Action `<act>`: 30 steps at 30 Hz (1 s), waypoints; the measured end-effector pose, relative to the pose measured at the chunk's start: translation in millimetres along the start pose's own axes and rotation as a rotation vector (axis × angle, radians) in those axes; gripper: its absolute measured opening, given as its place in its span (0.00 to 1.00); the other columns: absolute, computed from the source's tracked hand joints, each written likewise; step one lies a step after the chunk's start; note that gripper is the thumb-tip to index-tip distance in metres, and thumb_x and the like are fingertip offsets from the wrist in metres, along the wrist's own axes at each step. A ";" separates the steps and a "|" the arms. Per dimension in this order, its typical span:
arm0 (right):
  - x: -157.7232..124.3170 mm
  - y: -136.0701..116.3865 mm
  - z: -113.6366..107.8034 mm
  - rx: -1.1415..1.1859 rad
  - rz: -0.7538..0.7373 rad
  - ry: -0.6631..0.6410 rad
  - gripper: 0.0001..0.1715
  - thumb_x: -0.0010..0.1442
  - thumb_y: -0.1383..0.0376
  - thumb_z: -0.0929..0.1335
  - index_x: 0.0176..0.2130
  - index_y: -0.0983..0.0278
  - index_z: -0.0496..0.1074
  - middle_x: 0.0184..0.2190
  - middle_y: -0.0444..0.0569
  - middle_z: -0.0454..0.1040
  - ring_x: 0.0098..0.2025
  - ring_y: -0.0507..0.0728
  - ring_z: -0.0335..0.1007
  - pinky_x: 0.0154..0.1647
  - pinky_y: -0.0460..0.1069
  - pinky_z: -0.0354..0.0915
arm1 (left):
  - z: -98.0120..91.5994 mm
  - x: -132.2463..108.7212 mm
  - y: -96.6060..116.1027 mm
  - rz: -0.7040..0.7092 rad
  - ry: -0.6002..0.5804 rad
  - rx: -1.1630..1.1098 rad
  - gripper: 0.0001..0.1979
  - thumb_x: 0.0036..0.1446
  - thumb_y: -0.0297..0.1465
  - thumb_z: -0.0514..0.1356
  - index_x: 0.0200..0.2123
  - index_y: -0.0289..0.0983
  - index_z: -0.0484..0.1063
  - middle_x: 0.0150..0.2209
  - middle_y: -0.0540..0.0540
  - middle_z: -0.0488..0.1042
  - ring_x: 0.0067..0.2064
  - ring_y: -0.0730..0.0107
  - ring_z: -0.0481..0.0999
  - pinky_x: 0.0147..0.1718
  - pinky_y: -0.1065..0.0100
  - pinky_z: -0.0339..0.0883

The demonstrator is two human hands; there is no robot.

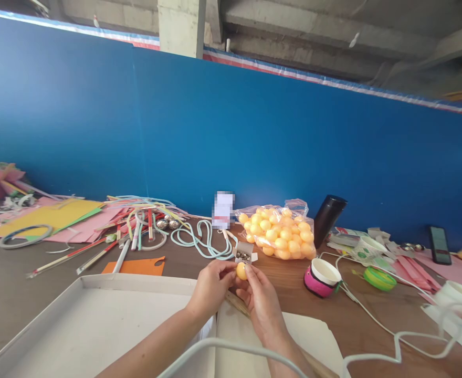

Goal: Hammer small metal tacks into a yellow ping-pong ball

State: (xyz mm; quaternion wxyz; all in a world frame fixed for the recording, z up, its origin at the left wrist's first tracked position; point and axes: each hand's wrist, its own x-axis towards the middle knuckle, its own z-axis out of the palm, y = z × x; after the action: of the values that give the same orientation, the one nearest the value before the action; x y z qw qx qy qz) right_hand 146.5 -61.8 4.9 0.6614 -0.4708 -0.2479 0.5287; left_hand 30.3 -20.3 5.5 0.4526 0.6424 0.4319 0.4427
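Observation:
An orange ping-pong ball [241,271] is pinched between the fingertips of both my hands. My left hand [210,286] closes on its left side. From the right, my right hand [263,296] presses thumb and fingers against it; a tiny dark spot shows near those fingertips, too small to name. Just beyond the ball stands a small open box [244,253] of little metal pieces. Behind that, a clear plastic bag [280,231] is full of similar orange balls. Under my hands runs a wooden stick [237,303], partly hidden by my right hand.
A shallow white tray [136,283] lies front left. Light-blue cord [203,239], sticks and coloured paper [50,218] spread behind it. To the right are a paper cup in a pink sleeve [321,278], a black bottle [327,220], a phone [439,245] and a white cable [367,315].

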 end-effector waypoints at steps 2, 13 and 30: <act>0.8 0.8 -0.6 0.002 -0.002 0.005 0.21 0.48 0.54 0.72 0.40 0.63 0.72 0.33 0.46 0.76 0.32 0.52 0.72 0.24 0.42 0.68 | 0.3 -1.6 0.6 0.024 0.018 0.037 0.11 0.48 0.31 0.57 0.35 0.41 0.76 0.36 0.47 0.76 0.38 0.66 0.74 0.38 0.69 0.66; 1.3 1.4 -1.6 0.045 0.002 -0.010 0.19 0.50 0.56 0.71 0.39 0.64 0.72 0.34 0.45 0.75 0.31 0.51 0.72 0.24 0.41 0.68 | 4.4 1.4 -7.2 -0.037 -0.072 -0.199 0.10 0.45 0.28 0.60 0.35 0.36 0.72 0.32 0.46 0.76 0.34 0.67 0.75 0.34 0.68 0.68; -10.2 -11.3 7.1 0.041 -0.001 0.000 0.23 0.47 0.57 0.73 0.43 0.62 0.72 0.35 0.46 0.77 0.31 0.52 0.72 0.26 0.43 0.68 | -5.7 1.5 11.3 0.026 0.071 -0.080 0.09 0.47 0.29 0.57 0.34 0.36 0.70 0.32 0.47 0.73 0.34 0.70 0.73 0.35 0.69 0.66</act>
State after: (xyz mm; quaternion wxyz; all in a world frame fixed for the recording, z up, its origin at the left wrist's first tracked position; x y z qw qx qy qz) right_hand 142.7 -68.7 19.7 0.6711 -0.4569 -0.2372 0.5335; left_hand 26.9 -20.2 17.8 0.4564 0.6131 0.4212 0.4882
